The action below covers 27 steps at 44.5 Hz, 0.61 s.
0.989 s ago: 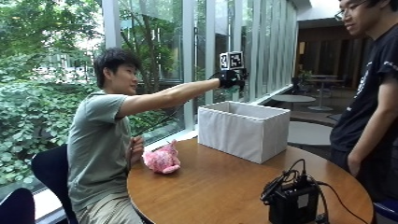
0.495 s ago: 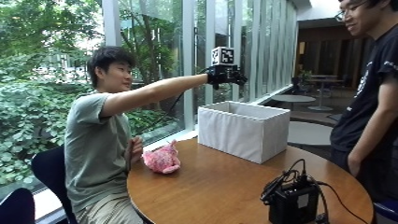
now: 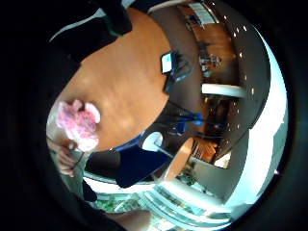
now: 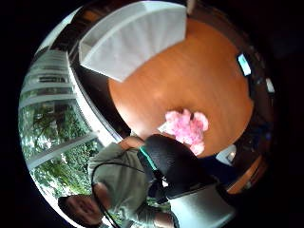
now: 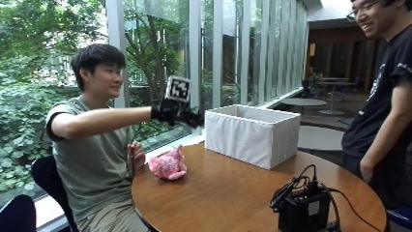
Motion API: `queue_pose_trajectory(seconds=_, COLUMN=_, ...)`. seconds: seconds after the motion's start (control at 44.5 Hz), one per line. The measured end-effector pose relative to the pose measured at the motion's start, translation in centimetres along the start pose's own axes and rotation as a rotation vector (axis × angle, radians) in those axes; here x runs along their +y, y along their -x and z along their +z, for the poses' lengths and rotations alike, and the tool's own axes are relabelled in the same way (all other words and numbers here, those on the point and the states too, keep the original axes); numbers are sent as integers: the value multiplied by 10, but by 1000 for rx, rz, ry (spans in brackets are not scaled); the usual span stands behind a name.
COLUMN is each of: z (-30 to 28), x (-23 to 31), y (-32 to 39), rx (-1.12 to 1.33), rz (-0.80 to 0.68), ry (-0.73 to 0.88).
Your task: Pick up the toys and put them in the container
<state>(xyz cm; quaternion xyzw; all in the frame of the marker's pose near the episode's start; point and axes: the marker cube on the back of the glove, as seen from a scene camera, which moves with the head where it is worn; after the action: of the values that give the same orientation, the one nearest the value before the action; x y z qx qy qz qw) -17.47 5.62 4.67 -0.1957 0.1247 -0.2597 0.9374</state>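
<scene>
Counter (image 5: 219, 193) of round wood carries a pink plush toy (image 5: 167, 166) near its window-side edge, just in front of the seated person, and a white fabric container (image 5: 252, 135) well apart from it, farther along. The gloved right hand (image 5: 174, 112) hangs in the air above the counter, beside the container, its fingers curled and holding nothing. Only the thumb side palm view looks down into the container's open top (image 4: 135, 40). The toy's heading is unclear.
</scene>
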Motion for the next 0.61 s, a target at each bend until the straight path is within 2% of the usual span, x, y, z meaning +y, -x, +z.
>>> queue_pose_trajectory(seconds=0.045, z=36, x=11, y=-29, rx=-17, rz=52, ry=29)
queue_pose_trajectory(seconds=0.112, z=82, x=7, y=-51, rx=-127, rz=371, ry=49)
queue_pose_trajectory(seconds=0.157, z=113, x=4, y=-54, rx=-146, rz=480, ry=77)
queue_pose_trajectory(seconds=0.225, z=166, x=4, y=-43, rx=-115, rz=441, ry=121)
queue_pose_trajectory(seconds=0.337, z=218, x=-1, y=6, rx=-177, rz=170, ry=17)
queue_pose_trajectory(seconds=0.495, z=215, x=-15, y=14, rx=-74, rz=183, ry=-173)
queue_pose_trajectory(seconds=0.607, z=212, x=-28, y=7, rx=-65, rz=193, ry=-236)
